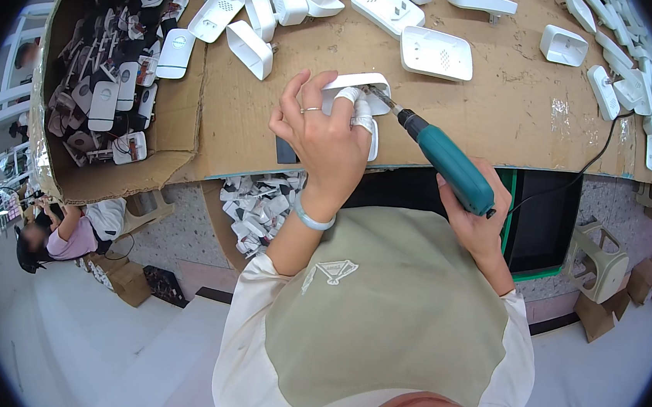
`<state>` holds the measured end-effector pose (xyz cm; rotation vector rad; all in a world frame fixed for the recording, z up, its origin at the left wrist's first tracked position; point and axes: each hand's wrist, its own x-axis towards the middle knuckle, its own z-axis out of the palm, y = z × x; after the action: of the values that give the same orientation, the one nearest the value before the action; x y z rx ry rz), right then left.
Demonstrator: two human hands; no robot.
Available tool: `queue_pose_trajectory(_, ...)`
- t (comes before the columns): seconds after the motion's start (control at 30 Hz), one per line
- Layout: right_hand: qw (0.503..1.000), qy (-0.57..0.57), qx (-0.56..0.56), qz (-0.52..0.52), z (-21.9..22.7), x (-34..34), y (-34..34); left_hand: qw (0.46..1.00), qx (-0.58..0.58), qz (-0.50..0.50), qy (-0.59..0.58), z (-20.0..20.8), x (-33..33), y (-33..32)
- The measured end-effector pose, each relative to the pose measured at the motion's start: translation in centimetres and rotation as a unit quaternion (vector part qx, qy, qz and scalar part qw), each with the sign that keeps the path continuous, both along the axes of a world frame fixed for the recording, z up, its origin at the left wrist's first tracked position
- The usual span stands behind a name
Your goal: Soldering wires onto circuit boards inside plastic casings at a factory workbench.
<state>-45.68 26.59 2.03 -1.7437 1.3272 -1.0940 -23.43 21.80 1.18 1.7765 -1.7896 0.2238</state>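
My left hand [325, 143], with a ring and white tape around some fingers, is closed on a white plastic housing [360, 79] near the table's front edge. The housing is tilted, its hollow side partly hidden by my fingers. A teal corded electric screwdriver [455, 165] is gripped in my right hand [481, 223]. Its bit points up and left into the housing, close to my left fingertips; whether a screw sits at the tip cannot be made out. Beneath my left hand another white piece [374, 142] shows in part.
Several white housings [436, 54] lie along the back of the cardboard-covered table [505, 103]. A cardboard box [178, 125] of white units with wires stands at left. Below the edge is a bin of small white parts [257, 211]. A black cord [600, 150] crosses at right. Another person [75, 236] sits far left.
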Motion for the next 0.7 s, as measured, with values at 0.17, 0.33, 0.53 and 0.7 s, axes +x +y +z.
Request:
queue_pose_trajectory(0.17,1.0,-0.001,0.005,-0.005,0.25,0.13,0.11,1.0,-0.004,0.0,0.006,-0.06,0.0,-0.05)
queue_pose_trajectory(0.33,1.0,0.007,0.002,0.002,0.37,0.19,-0.11,1.0,-0.006,0.003,0.006,-0.23,-0.04,-0.14)
queue_pose_trajectory(0.53,1.0,0.013,-0.002,0.003,0.57,0.23,-0.15,1.0,-0.005,0.003,0.01,-0.23,-0.03,-0.08)
queue_pose_trajectory(0.7,1.0,0.013,0.02,0.006,0.67,0.1,-0.12,1.0,-0.001,-0.001,0.013,-0.15,0.03,-0.01)
